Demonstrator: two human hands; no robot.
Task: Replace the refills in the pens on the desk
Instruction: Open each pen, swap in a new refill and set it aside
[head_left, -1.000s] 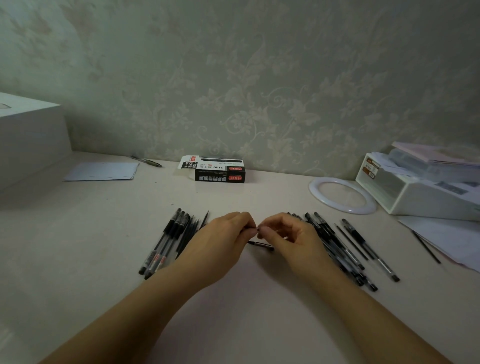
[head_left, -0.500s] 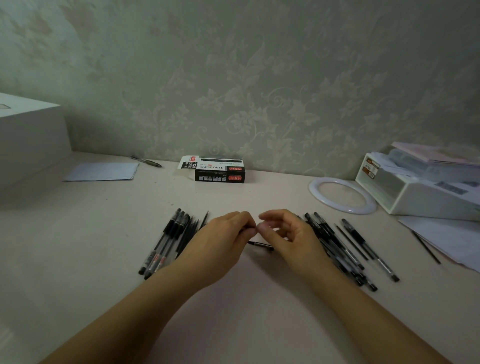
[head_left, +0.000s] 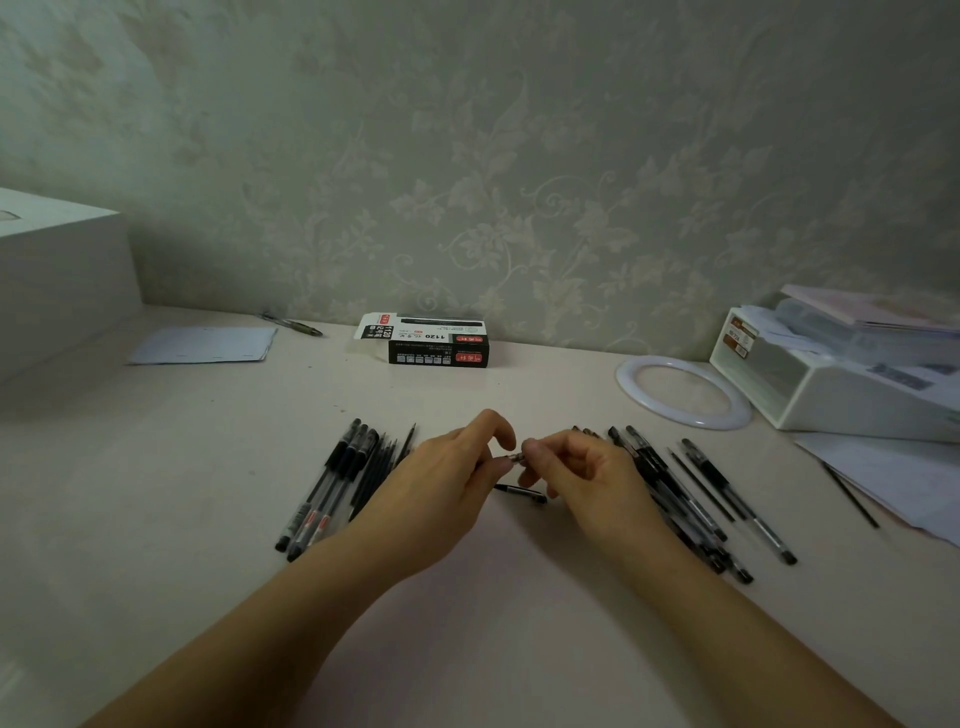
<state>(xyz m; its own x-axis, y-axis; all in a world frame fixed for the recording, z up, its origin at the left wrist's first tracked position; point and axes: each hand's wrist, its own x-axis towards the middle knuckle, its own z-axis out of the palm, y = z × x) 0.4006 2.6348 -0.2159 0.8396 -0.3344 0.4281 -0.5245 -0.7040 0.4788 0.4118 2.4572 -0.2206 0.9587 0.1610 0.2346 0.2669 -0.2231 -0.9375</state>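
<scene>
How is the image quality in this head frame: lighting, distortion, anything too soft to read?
Head view: dim, flat, greenish light, no glare; wide-angle bending at the edges; soft shadows under both forearms; the small part pinched between the left hand and right hand is too small and soft to identify; box print is partly legible.

On the desk I noted one pen group left of my hands and a second group right. Behind them, a refill box sat against the wall, a ring to its right.
</scene>
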